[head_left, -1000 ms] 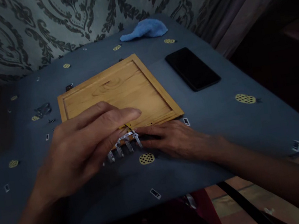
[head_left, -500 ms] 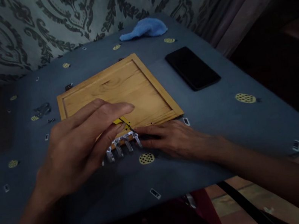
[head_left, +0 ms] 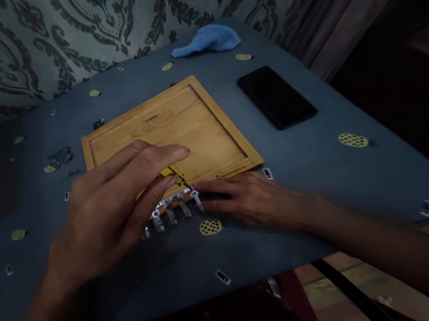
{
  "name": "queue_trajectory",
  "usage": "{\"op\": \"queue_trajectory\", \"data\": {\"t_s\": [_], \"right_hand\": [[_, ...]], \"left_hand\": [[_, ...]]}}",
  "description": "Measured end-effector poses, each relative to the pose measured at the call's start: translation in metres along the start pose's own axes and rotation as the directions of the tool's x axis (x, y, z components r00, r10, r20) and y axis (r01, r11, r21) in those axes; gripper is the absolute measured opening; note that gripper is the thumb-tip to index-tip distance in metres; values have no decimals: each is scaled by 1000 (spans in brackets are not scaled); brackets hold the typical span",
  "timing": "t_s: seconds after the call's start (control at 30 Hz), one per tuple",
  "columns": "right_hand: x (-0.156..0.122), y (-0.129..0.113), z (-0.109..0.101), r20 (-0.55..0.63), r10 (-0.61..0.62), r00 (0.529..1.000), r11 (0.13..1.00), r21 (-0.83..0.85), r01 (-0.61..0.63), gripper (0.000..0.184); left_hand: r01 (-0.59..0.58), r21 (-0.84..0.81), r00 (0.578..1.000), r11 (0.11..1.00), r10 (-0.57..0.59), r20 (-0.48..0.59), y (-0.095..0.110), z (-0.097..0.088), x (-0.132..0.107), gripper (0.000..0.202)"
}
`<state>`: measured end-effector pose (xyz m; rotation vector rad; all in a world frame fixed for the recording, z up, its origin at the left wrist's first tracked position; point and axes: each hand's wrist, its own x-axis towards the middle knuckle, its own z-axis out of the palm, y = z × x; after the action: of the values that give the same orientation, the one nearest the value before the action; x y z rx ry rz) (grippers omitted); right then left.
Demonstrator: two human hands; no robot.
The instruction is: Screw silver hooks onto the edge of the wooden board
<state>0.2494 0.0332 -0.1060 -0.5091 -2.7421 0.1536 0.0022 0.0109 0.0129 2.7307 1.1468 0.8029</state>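
One dark blue tabletop (head_left: pixel 325 185) carries a square wooden tray (head_left: pixel 191 120). At the tray's 6 o'clock edge, the right hand (head_left: pixel 245 199) lies flat and open, fingertips touching a silver row of metal hooks (head_left: pixel 175 208). The left hand (head_left: pixel 116 210) stretches over a small yellow piece (head_left: pixel 171 172), its grip impossible to tell.

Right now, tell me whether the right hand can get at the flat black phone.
Probably yes. The right hand rests by the wooden tray's near corner, and only bare blue tablecloth lies between it and the flat black phone.
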Motion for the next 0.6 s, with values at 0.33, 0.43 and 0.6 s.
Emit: {"op": "queue_trajectory", "data": {"t_s": [0.33, 0.43, 0.6], "right_hand": [[0, 0, -2, 6, -4, 1000, 1000, 1, 4, 56], [1, -1, -2, -21, -8, 1000, 1000, 6, 8, 52], [1, -1, 0, -31, 4, 1000, 1000, 0, -4, 49]], "left_hand": [[18, -47, 1000, 999, -18, 12, 1, -1, 0, 32], [21, -43, 999, 999, -19, 41, 2, -2, 0, 33], [-31, -65, 998, 997, 35, 57, 2, -4, 1, 31]]}}
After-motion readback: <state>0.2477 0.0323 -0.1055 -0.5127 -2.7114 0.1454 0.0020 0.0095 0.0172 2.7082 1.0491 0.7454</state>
